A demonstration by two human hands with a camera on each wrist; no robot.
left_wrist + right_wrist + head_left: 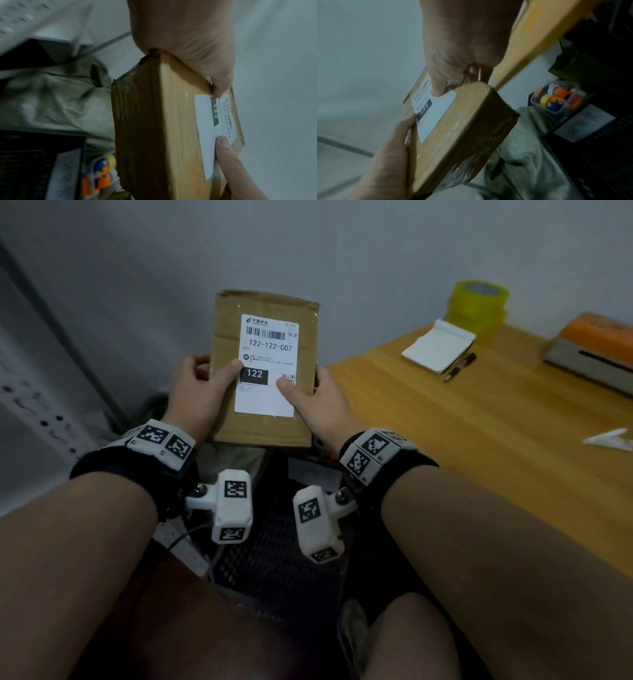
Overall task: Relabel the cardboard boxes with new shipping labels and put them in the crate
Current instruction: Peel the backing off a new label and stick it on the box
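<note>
We hold the box (263, 368) in mid-air w/ both hands, clear of the bench (479, 440), label (267, 364) side facing us. Left hand (195, 395) grips the box's 9 o'clock edge: thumb curled over onto the label, just beside the black "122" block. Right hand (318, 405) grips the 3 o'clock edge, thumb pressing the label's lower corner near the QR mark. Fingers behind the box are hidden.

Label sits flat and roughly square on the face. We cannot tell whether it is old or new; if new, the step in hand reads as press-down and check.

Procedure, as we judge it:
1. Keep both grips on opposite edges; do not let the box tilt.
2. Rub thumbs from label centre outward to the corners. The taped face looks slick, so corners may lift.
3. Keep the barcode flat, no creases.
4. Lower the box flat, label up, into the black mesh crate (274, 559), which sits at 6 o'clock below the hands.

On the bench: notepad (440, 349) and pen (460, 368) at 2 o'clock, yellow tape (479, 302) beyond, printer (592, 350) at 3 o'clock.
</note>
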